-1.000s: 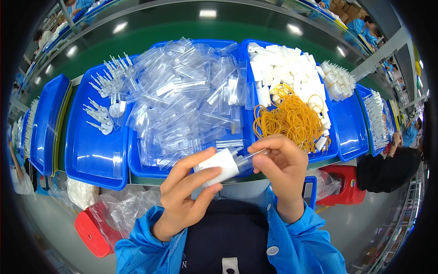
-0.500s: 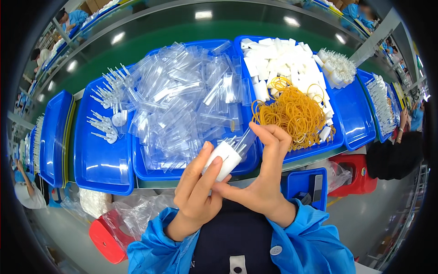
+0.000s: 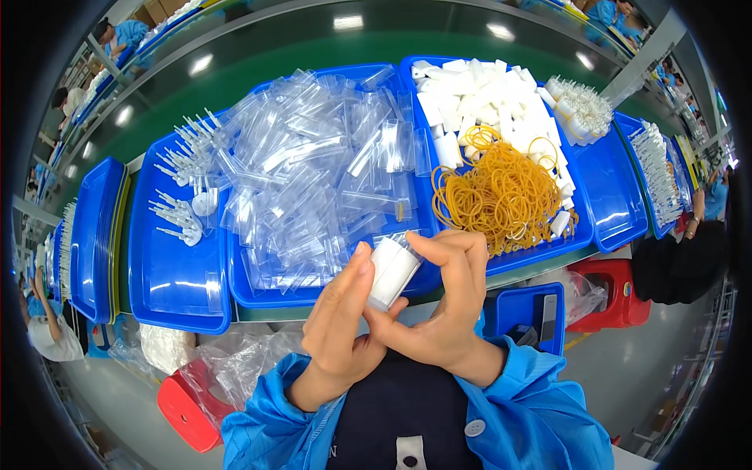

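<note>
Both hands were pinched on one small white block (image 3: 392, 272), held upright-ish with a slight tilt, just in front of the near rim of the middle blue tray (image 3: 266, 291). Left hand (image 3: 342, 325): fingers close together, tips pressed against the block's left side. Right hand (image 3: 448, 309): thumb and forefinger curled over the block's top and right side, narrow grip. A thin clear sleeve seemed to sit around the block's top end; couldn't tell for sure. The heels of the two hands touched below the block, over the person's dark apron and blue sleeves.

Outward from there:
- Middle tray was heaped with clear plastic sleeves (image 3: 313, 172).
- Tray on the right (image 3: 583, 235) held a pile of yellow rubber bands (image 3: 501, 192), with white blocks (image 3: 478, 98) stacked behind and beside it.
- Tray on the left (image 3: 168, 274) held a few white plastic picks (image 3: 182, 215) at its far end.
- Further right, another blue tray (image 3: 619, 196), with white parts along its edge.
- Small blue bin (image 3: 523, 313) just right of the right wrist, red stool (image 3: 607, 286) beyond it, second red stool (image 3: 188, 407) at lower left.
- Green conveyor belt (image 3: 258, 55) ran behind the trays.
</note>
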A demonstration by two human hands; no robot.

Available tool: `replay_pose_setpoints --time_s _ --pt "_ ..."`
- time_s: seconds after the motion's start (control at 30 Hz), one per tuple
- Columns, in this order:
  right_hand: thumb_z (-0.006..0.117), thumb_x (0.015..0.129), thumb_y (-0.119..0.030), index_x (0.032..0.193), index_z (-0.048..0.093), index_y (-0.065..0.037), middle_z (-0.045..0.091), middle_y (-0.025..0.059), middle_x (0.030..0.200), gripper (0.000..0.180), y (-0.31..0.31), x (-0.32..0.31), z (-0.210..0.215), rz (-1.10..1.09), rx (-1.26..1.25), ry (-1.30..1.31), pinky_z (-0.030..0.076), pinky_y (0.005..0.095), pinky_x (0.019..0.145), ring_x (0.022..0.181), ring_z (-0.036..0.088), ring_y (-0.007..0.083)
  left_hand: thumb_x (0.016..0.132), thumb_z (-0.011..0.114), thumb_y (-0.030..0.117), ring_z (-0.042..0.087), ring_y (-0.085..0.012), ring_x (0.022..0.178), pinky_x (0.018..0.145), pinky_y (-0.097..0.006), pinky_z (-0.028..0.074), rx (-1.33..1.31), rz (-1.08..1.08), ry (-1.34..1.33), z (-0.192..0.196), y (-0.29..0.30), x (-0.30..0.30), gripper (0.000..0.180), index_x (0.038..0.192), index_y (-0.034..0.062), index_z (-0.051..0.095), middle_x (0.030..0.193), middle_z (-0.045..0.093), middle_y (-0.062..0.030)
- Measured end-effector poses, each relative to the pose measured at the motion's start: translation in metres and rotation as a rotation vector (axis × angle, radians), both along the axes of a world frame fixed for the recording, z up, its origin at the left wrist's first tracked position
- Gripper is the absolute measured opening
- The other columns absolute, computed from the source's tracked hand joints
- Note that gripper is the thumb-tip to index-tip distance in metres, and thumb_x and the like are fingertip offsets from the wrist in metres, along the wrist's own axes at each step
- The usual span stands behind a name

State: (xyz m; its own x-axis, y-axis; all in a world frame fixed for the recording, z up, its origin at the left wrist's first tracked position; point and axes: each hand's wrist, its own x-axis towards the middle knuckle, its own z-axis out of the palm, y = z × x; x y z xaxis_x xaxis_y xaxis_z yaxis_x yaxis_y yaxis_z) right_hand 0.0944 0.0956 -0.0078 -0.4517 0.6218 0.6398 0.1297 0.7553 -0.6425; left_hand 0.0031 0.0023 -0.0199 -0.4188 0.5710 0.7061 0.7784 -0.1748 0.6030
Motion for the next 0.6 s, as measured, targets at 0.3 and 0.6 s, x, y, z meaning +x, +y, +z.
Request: replay_pose_setpoints --time_s 0.3,0.6 --pt "0.078 0.066 -0.019 0.1 0.063 -0.008 0.057 0.0044 0.093 0.038 0.055 0.009 0.016 0.172 0.149 -0.327 0.033 0.0415 0.088 0.098 0.052 0.0269 0.082 0.072 0.004 0.058 -0.0344 0.115 0.092 -0.038 0.051 0.124 -0.029 -0.389 0.0 -0.02 -0.023 0.054 0.128 -0.0106 0.048 0.127 0.053 -0.029" --pt "0.074 0.066 -0.012 0.089 0.064 -0.009 0.058 0.0035 0.097 0.025 0.051 -0.002 0.015 0.133 0.285 -0.443 0.03 0.0444 0.091 0.105 0.05 0.0242 0.086 0.067 0.004 0.056 -0.0313 0.114 0.086 -0.035 0.057 0.182 -0.274 -0.595 0.006 -0.02 -0.024 0.044 0.125 -0.0083 0.05 0.132 0.045 -0.0271"
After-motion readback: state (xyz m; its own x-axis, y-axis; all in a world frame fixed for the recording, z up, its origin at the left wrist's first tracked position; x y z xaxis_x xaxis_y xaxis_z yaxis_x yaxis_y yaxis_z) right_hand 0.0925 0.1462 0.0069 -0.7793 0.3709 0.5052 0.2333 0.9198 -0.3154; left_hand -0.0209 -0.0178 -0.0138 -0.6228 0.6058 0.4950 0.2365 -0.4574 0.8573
